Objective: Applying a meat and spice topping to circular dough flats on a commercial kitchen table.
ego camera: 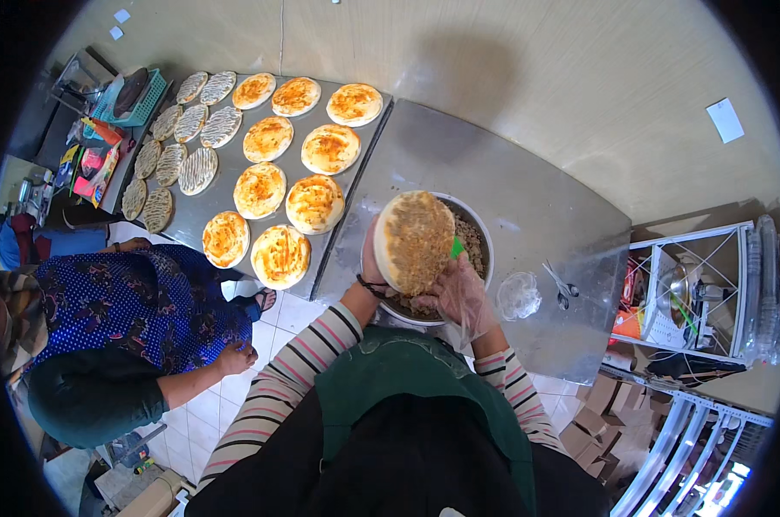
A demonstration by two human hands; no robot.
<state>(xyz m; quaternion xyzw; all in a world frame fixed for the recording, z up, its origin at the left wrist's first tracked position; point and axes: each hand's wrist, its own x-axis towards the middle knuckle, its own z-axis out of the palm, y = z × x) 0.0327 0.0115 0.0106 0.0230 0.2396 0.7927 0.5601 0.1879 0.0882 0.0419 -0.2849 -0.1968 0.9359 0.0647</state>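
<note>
My left hand (372, 265) holds a round flat bread base (415, 242) from its left side, tilted over a large metal bowl (490, 258). A brown minced filling covers the upper face of the bread. In the bowl lies more of this crumbly filling (468, 232). My right hand (461, 294), in a clear plastic glove, is at the lower right edge of the bread, fingers curled round a green utensil (457, 247) that is mostly hidden. Rounds with orange sauce (315, 203) and rounds striped with pale sauce (198, 171) lie on the metal table at left.
Right of the bowl are crumpled clear plastic (519, 296) and scissors (561, 284) on the metal table (558, 226). Another person (138, 310) stands at the left. A white rack (680, 291) is at far right, with cardboard boxes (600, 420) below it.
</note>
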